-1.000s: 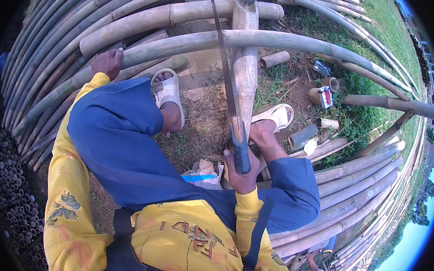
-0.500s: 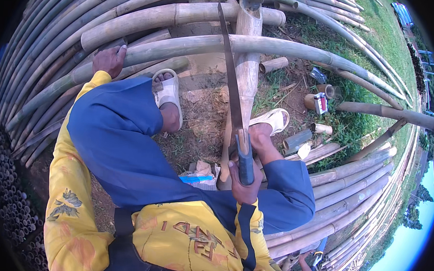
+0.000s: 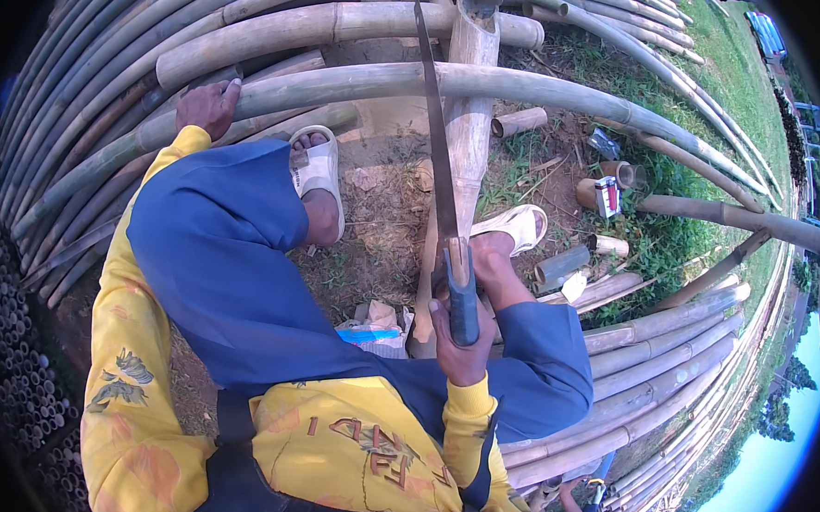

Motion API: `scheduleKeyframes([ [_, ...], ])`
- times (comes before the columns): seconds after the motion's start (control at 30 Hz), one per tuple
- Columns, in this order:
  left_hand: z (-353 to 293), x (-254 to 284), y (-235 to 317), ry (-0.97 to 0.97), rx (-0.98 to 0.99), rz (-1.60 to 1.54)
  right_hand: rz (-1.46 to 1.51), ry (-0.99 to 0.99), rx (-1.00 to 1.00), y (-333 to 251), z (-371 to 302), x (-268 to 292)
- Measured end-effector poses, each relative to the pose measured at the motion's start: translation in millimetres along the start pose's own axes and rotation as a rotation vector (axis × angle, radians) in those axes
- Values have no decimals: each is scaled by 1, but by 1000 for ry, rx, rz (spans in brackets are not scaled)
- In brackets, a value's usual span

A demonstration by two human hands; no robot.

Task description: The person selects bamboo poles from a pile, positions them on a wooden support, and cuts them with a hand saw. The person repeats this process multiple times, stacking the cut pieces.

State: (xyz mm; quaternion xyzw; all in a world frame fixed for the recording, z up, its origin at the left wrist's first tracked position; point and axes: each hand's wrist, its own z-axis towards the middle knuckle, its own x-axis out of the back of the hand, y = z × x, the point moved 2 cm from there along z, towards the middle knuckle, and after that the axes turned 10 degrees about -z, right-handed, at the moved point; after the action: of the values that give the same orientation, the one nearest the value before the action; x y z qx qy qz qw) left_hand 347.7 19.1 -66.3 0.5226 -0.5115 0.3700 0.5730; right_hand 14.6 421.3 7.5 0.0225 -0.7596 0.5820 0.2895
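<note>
A long bamboo pole (image 3: 326,84) lies crosswise in front of me, over an upright-running thick bamboo post (image 3: 467,148). My left hand (image 3: 208,107) is closed round the pole's left part, thumb on top. Lower in the middle, my right hand (image 3: 464,352) grips the dark handle of a handsaw (image 3: 442,165). The saw's long blade points away from me and crosses the pole just left of the post. Whether the teeth have cut into the pole, I cannot tell.
Many bamboo poles (image 3: 95,82) are stacked at the left, and more (image 3: 664,362) lie at the right. Short bamboo offcuts (image 3: 519,123) and a small red-and-white box (image 3: 607,197) rest on the ground. My sandalled feet flank the post. Another person (image 3: 575,506) is at the lower right.
The saw and my right hand have shifted very slightly away from me. My left hand stays on the pole, and the view has barely moved.
</note>
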Motion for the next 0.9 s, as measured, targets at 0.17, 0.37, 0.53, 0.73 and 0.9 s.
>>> scheduleKeyframes([
  [0.17, -5, 0, 12, 36, 2, -4, 65, 60, -107, -1, -15, 10],
  [0.37, 9, 2, 11, 15, 2, 0, 44, 79, 86, 5, 90, -26],
  [0.53, -2, 0, 0, 26, 29, 7, -79, 39, -14, -3, -52, 20],
  [0.73, 6, 3, 25, 13, 16, -12, 37, 137, 99, 12, 85, -26],
  [0.9, 4, -1, 6, 15, -33, 13, 97, 43, 23, 16, 64, -28],
])
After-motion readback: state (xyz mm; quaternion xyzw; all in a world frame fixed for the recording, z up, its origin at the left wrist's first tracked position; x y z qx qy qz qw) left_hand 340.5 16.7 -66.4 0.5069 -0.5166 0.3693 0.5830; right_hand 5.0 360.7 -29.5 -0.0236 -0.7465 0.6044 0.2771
